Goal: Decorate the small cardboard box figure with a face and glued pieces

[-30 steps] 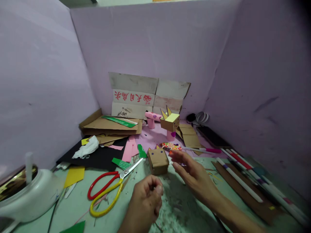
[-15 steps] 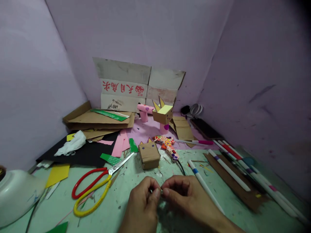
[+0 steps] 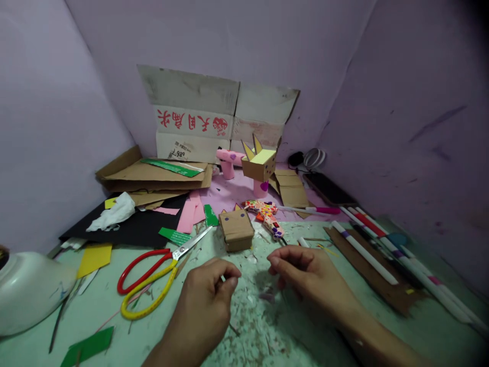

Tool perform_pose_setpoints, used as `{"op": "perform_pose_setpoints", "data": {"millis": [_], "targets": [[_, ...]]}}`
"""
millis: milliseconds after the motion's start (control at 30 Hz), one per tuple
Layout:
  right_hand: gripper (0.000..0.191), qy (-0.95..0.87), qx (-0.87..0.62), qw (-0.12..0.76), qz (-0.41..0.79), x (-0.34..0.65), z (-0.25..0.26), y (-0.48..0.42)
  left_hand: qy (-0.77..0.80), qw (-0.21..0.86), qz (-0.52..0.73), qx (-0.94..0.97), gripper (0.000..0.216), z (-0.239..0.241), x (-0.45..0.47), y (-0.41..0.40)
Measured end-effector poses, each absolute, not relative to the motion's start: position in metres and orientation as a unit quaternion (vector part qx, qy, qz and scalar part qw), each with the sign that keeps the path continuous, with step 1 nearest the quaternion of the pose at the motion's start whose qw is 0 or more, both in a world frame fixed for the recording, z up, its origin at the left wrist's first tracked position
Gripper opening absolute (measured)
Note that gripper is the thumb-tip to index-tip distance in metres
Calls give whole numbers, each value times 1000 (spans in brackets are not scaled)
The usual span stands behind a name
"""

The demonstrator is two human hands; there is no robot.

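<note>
My left hand point(image 3: 208, 298) hovers low over the green tabletop, its fingers curled and thumb close against the index finger. Anything between those fingertips is too small to make out. To its right, my right hand point(image 3: 311, 275) holds thumb and index together in a pinch, and what is in it is hidden. A gap separates the two hands. Just beyond them sits a small cardboard box point(image 3: 239, 237) with two drawn dots and pointed ears. Behind my right hand lies a flower-patterned glue gun point(image 3: 269, 220) with a dark cord. Scissors point(image 3: 176, 255) with red and yellow handles lie open left of my left hand.
A cardboard animal head point(image 3: 257, 168) on a pink body stands farther back. Several markers point(image 3: 367, 255) and a cardboard strip point(image 3: 401, 295) lie right, near a phone point(image 3: 328, 189). Black paper point(image 3: 148, 232), a crumpled tissue point(image 3: 114, 213) and a white bowl point(image 3: 34, 293) occupy the left.
My hands were together at the fingertips and have moved apart, left hand to the left and right hand to the right and up. The view has tilted slightly downward.
</note>
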State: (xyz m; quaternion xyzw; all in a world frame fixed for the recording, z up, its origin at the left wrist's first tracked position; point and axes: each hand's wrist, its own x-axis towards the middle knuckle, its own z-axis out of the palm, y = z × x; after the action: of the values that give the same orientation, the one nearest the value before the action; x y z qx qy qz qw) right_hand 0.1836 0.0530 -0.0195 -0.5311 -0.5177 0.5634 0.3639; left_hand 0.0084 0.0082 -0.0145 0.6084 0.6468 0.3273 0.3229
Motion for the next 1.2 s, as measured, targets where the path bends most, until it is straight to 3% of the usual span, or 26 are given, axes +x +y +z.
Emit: {"op": "perform_pose_setpoints", "data": {"millis": [233,733,1000,1200], "targets": [[16,-547,-518,350,556,186,-20,54,641,292,163,691,21,-28,19,5],[16,-574,-500,326,560,184,-28,56,646,259,50,717,20,-21,26,7],[14,-578,-474,266,609,178,-33,44,649,369,225,626,14,-26,20,11],[16,-597,-466,255,601,173,-34,38,644,381,240,619,13,-25,23,8]]}}
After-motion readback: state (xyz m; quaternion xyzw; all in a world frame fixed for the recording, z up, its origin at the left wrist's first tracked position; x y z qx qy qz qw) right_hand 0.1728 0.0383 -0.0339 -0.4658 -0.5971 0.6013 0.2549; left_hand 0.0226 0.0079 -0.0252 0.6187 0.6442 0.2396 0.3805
